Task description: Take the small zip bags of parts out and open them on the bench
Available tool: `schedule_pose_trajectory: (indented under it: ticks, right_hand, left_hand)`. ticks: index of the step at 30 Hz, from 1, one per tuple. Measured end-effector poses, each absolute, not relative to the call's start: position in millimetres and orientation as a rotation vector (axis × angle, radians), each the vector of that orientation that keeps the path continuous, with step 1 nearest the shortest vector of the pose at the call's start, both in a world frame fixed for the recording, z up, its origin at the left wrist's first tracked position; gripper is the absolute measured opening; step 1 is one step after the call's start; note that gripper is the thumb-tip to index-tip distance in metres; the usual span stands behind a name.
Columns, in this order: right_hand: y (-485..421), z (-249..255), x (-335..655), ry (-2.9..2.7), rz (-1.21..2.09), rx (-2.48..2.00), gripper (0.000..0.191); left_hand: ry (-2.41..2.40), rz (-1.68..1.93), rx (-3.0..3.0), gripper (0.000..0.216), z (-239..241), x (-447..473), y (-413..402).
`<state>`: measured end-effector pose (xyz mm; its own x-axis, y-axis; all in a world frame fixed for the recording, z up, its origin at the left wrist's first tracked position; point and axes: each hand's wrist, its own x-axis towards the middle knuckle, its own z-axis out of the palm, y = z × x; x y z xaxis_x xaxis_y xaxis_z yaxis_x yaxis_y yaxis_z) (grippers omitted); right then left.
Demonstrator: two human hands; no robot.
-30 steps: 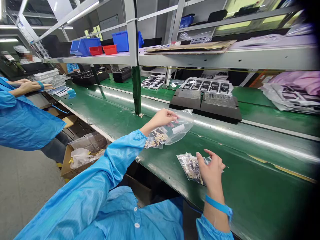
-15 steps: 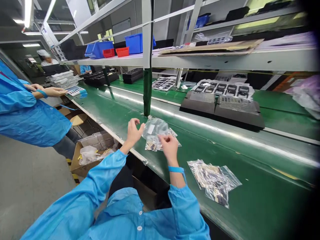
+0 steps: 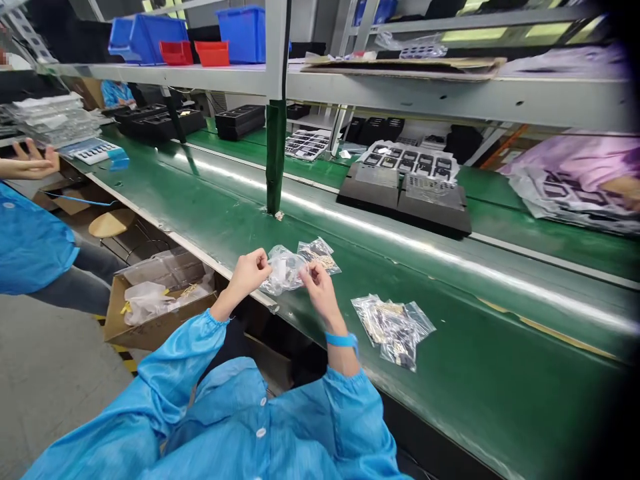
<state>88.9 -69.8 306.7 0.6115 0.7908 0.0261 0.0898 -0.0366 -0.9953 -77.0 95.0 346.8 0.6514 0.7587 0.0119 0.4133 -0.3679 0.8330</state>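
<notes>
With our left hand (image 3: pixel 251 269) and right hand (image 3: pixel 317 280) both pinching the small crumpled clear plastic bag (image 3: pixel 283 269) just above the near edge of the green conveyor belt (image 3: pixel 350 267), we keep both grips firm and pull evenly, judging its mouth fragile.

a factory assembly line: a long green conveyor surface (image 3: pixel 210 200), metal shelving (image 3: pixel 400 87) with blue bins (image 3: pixel 245 30), black component trays (image 3: pixel 405 200), and workers in blue anti-static smocks (image 3: pixel 30 240).

Two blue bins (image 3: pixel 145 35) and two red bins (image 3: pixel 195 52) sit on the shelf, two black trays (image 3: pixel 403 203) on the tabletop, one cardboard box (image 3: pixel 150 313) on the floor.
</notes>
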Motion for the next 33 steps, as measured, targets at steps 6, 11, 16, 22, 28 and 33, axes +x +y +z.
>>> schedule_pose_trajectory:
  ticks: [6, 11, 16, 22, 28, 33]
  right_hand:
    - [-220, 297, 171, -0.493, 0.254, -2.648, 0.13]
    - [-240, 275, 199, -0.237, 0.52, -2.928, 0.151]
    - [-206, 260, 194, -0.59, 0.6, -2.837, 0.082]
    - [-217, 247, 186, -0.598, 0.275, -2.621, 0.065]
    - [-172, 298, 181, -0.427, 0.486, -2.15, 0.074]
    - [-92, 325, 143, -0.965, 0.829, -1.84, 0.055]
  left_hand:
    - [1.023, 0.76, 2.163, 0.017, 389, -97, 113]
    - [0.933, 0.912, 2.197, 0.021, 391, -86, 121]
    - [0.86, 0.53, 2.2, 0.027, 330, -49, 99]
    - [0.907, 0.478, 2.133, 0.013, 297, -47, 84]
    - [0.931, 0.555, 2.078, 0.007, 299, -41, 71]
    - [0.88, 0.646, 1.978, 0.005, 296, -20, 56]
